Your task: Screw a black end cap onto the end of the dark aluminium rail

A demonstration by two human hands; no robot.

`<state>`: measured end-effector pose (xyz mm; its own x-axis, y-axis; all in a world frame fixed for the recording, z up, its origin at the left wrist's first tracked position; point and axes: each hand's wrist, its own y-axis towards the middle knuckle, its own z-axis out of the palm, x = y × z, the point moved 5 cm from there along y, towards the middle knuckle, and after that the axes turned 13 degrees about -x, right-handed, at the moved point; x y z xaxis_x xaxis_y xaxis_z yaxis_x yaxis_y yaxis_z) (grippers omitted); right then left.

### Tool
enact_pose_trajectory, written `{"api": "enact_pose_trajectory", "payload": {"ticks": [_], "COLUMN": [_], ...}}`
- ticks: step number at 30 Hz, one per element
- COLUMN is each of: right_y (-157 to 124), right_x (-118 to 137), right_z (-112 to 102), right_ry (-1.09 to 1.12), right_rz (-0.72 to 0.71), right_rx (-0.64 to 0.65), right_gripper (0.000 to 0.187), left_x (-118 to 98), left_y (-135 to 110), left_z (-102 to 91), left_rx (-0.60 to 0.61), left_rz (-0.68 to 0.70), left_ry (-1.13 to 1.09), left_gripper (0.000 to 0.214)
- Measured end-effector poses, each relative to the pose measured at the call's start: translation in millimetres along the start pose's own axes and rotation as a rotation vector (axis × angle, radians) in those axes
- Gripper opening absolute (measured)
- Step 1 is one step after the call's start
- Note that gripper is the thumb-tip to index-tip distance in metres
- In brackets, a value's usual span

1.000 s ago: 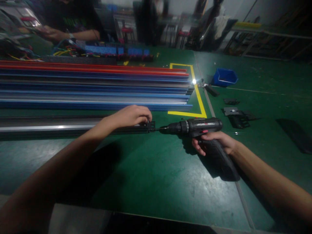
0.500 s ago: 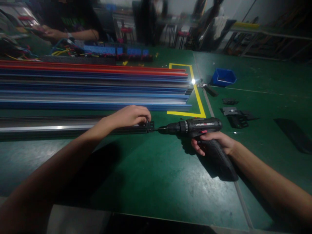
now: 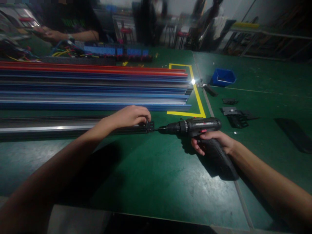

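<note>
My right hand [image 3: 214, 141] is wrapped round the handle of a black cordless drill [image 3: 202, 126], which points left. Its thin bit meets a small black end piece [image 3: 151, 126] at the right end of a dark metal profile [image 3: 60, 127]. My left hand [image 3: 133, 116] lies over that end of the profile, its fingers closed on the black end piece from above. The fingertips are partly hidden behind the piece.
Behind the profile lie several red and blue metal profiles [image 3: 97, 86], framed by yellow tape [image 3: 200, 104] on the green table [image 3: 151, 182]. Further right are a blue bin [image 3: 223, 77], black brackets [image 3: 236, 118] and a dark flat piece [image 3: 293, 135]. A person's hand [image 3: 53, 35] shows at the back left.
Almost nothing differs. Both my hands, the drill and the profile keep their places.
</note>
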<state>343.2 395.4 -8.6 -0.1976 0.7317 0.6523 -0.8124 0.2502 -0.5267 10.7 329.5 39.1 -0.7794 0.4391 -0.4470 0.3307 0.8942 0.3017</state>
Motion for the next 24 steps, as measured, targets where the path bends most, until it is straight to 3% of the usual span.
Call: {"api": "enact_pose_trajectory", "payload": {"ticks": [24], "right_y": [-0.3], "right_x": [0.0], "right_z": [-0.3], "right_ry": [-0.008], "right_rz": [0.013], "right_rx": [-0.027], "right_gripper": [0.029], "left_x": [-0.8], "left_y": [0.5], "left_z": [-0.8], "left_rx": [-0.009], "left_rz": [-0.004], "left_ry": [-0.015], "left_gripper": [0.024]}}
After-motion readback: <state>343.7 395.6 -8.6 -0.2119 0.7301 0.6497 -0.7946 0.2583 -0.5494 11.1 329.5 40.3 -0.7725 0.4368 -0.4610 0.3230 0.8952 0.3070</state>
